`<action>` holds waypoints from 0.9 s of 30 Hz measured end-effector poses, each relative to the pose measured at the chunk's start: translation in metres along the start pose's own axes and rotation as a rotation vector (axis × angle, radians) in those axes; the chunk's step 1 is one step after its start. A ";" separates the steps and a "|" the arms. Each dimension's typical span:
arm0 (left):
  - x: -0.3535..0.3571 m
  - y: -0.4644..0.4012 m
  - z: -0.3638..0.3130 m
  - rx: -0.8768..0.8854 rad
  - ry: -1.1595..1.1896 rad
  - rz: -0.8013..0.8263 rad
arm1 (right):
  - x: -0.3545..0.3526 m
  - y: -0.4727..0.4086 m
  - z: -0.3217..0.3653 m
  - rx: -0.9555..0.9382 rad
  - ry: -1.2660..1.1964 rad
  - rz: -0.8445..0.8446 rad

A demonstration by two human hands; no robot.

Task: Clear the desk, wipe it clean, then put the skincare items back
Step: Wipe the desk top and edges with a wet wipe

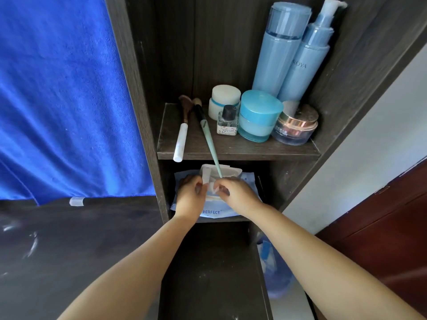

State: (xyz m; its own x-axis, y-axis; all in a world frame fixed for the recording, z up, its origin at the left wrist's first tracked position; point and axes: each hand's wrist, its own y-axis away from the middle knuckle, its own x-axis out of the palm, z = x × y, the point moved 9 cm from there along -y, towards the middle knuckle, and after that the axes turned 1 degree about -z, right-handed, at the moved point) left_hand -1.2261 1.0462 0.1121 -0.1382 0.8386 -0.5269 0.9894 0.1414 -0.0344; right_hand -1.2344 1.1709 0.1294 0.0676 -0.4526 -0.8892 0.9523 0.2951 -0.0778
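A blue pack of wet wipes (248,181) lies on the lower shelf with its white lid (227,170) flipped up. My left hand (190,197) rests on the pack's left side and pinches near the opening. My right hand (235,192) pinches a white wipe (211,188) at the opening. On the upper shelf (231,148) stand two tall blue bottles (278,49), a white jar (225,98), a blue jar (257,116), a rose-gold-lidded jar (295,125) and a small "Secret" bottle (227,122). Two makeup brushes (182,137) lie beside them; the green one (209,139) overhangs the edge.
A blue towel (57,100) hangs at the left over a dark desk surface (69,250). The dark wooden shelf unit (138,88) frames the shelves. A blue plastic bag (275,273) sits low right, next to a red-brown door (381,227).
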 end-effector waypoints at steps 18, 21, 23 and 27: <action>-0.029 0.048 -0.014 0.109 0.060 -0.138 | -0.071 0.056 -0.006 0.234 -0.471 0.035; -0.045 0.091 -0.002 0.195 0.007 -0.130 | -0.057 0.075 0.003 0.228 -0.469 0.099; -0.062 0.118 0.026 0.193 -0.064 -0.125 | -0.041 0.082 0.020 0.183 -0.410 0.167; -0.111 0.163 0.088 0.015 -0.081 -0.111 | -0.005 0.093 0.078 0.003 -0.258 0.223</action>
State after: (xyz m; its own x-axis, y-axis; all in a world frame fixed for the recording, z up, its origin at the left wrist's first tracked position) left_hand -1.0452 0.9300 0.0901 -0.2429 0.7730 -0.5860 0.9689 0.2223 -0.1084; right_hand -1.1230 1.1352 0.1617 0.3467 -0.5755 -0.7407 0.9066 0.4080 0.1073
